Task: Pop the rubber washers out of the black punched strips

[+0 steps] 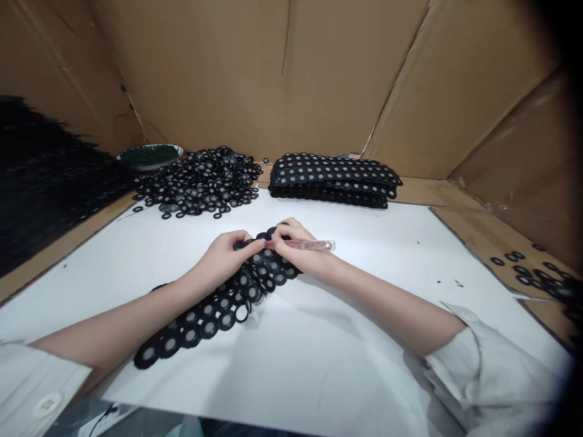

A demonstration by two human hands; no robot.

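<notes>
A strip of black rings with grey centres (208, 328), joined in rows, lies slanting across the white board. My left hand (232, 250) grips its upper part, thumb on top and fingers partly hidden behind it. My right hand (298, 246) is closed around a slim tool with a clear, reddish handle (314, 245). The handle's rear end sticks out to the right, while its working tip points at the strip near my left thumb and is too small to make out. Some right fingers also rest against the strip's far edge.
A heap of loose black rings (204, 182) lies at the back left, beside a bowl of dark green bits (150, 156). Folded ring panels (334, 176) are stacked at the back. More rings (542, 276) lie at the right, and a dark pile (50, 182) at the left. Cardboard walls (255, 79) enclose the board.
</notes>
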